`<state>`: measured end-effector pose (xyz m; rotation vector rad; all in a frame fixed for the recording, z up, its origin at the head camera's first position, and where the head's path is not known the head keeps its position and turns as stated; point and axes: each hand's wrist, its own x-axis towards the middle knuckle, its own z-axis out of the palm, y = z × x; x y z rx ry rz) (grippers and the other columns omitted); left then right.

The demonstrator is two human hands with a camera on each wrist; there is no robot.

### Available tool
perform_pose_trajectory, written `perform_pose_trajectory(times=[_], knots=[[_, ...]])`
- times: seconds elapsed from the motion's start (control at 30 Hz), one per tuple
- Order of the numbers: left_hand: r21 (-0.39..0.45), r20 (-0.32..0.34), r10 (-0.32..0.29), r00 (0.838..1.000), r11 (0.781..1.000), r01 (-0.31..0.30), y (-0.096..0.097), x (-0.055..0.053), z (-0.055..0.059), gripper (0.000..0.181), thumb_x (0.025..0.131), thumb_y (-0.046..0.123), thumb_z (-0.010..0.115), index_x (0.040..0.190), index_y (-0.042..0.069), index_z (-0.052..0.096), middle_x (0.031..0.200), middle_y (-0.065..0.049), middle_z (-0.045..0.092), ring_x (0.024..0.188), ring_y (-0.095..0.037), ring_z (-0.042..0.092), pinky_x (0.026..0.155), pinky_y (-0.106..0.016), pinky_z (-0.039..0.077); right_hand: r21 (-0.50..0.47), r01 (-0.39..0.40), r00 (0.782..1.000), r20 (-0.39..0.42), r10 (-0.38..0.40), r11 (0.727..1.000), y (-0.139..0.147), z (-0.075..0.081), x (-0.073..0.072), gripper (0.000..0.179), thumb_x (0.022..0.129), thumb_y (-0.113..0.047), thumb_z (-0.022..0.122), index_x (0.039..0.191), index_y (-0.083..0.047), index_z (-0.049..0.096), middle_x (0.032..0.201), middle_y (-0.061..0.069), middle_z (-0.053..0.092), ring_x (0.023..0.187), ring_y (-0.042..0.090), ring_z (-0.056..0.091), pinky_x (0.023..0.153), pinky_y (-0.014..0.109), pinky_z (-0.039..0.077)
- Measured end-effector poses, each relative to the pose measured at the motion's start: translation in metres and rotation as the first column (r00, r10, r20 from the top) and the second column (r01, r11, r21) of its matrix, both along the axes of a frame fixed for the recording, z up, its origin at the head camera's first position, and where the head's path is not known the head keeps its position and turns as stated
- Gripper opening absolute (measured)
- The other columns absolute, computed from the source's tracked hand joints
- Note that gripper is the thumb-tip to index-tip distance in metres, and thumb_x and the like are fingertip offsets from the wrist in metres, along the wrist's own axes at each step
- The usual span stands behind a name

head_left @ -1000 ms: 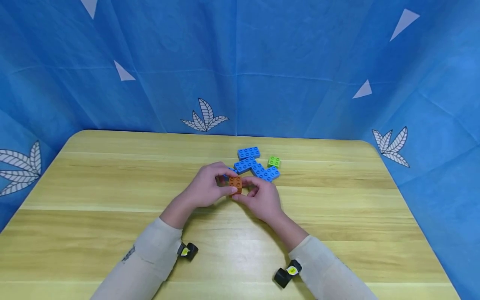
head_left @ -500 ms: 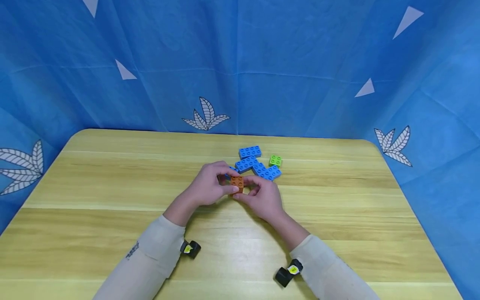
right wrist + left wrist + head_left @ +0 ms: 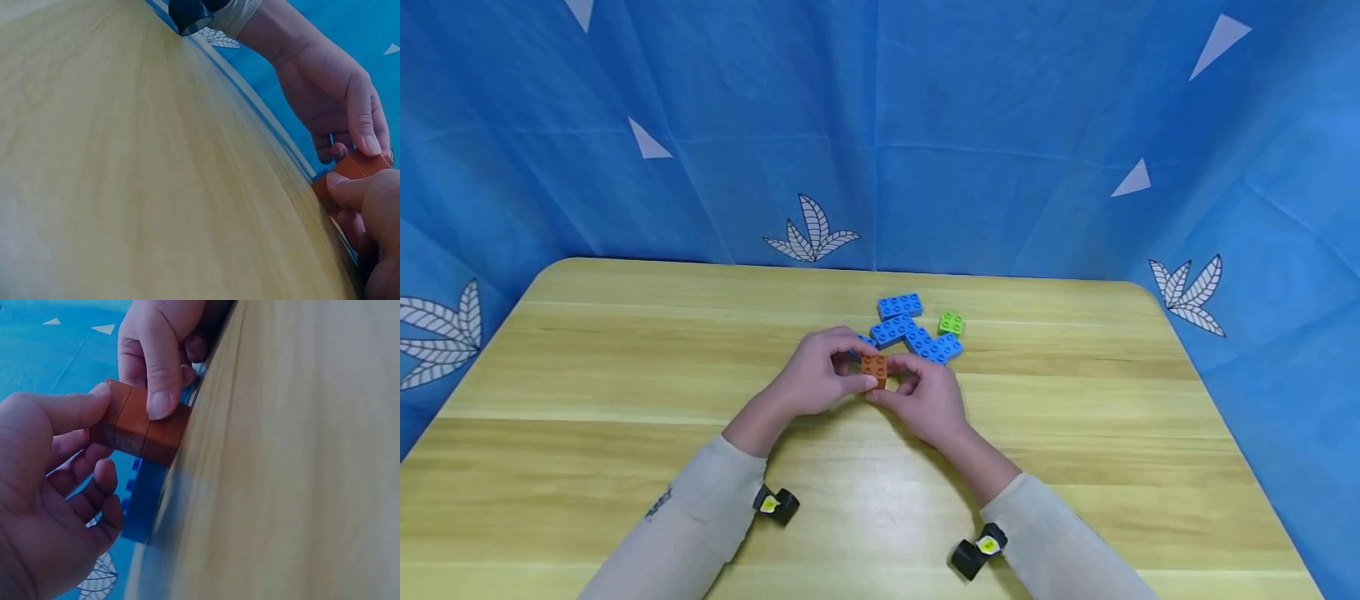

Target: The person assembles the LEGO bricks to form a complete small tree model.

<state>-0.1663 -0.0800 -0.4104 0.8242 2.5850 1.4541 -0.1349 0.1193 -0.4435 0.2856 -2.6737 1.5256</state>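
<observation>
A short stack of three orange toy bricks (image 3: pixel 128 422) stands on the table at centre, studs up in the head view (image 3: pixel 874 364). My left hand (image 3: pixel 816 375) pinches the top brick between thumb and fingers. From the other side, my right hand (image 3: pixel 927 400) holds the stack lower down, its thumb (image 3: pixel 160 403) lying across the side. Just beyond the left fingers sits a blue brick (image 3: pixel 144 503), partly hidden by that hand in the head view. In the right wrist view, both thumbs press the orange bricks (image 3: pixel 356 165) and the hands cover much of them.
Behind the hands lie several blue bricks (image 3: pixel 892 330), some touching one another. A small green brick (image 3: pixel 951 323) is right of them. The wooden table (image 3: pixel 1075 400) ends at a blue patterned cloth (image 3: pixel 985 125). A black wrist camera (image 3: pixel 778 505) hangs by each sleeve.
Both hands keep their hold on the orange stack with hardly any motion. The head view has shifted very slightly.
</observation>
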Motion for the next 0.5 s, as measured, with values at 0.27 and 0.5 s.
perform_pose_trajectory(times=[0.27, 0.5], knots=[[0.003, 0.040, -0.048, 0.998, 0.999, 0.048, -0.006, -0.005, 0.006, 0.031, 0.082, 0.010, 0.084, 0.111, 0.010, 0.075, 0.098, 0.004, 0.066, 0.073, -0.021, 0.053, 0.064, -0.033, 0.046, 0.005, -0.014, 1.000, -0.017, 0.015, 1.000, 0.001, -0.001, 0.000, 0.035, 0.076, -0.024, 0.090, 0.107, -0.017, 0.075, 0.091, -0.008, 0.070, 0.059, 0.011, 0.060, 0.053, 0.030, 0.051], [0.044, 0.059, 0.042, 0.997, 0.998, -0.045, -0.020, -0.016, 0.005, 0.029, 0.087, 0.012, 0.080, 0.114, 0.004, 0.074, 0.106, -0.008, 0.068, 0.076, -0.024, 0.053, 0.066, -0.036, 0.046, -0.009, -0.007, 1.000, -0.003, 0.007, 1.000, 0.000, -0.001, 0.000, 0.039, 0.075, -0.021, 0.091, 0.110, -0.015, 0.075, 0.096, -0.006, 0.071, 0.062, 0.011, 0.061, 0.057, 0.031, 0.053]])
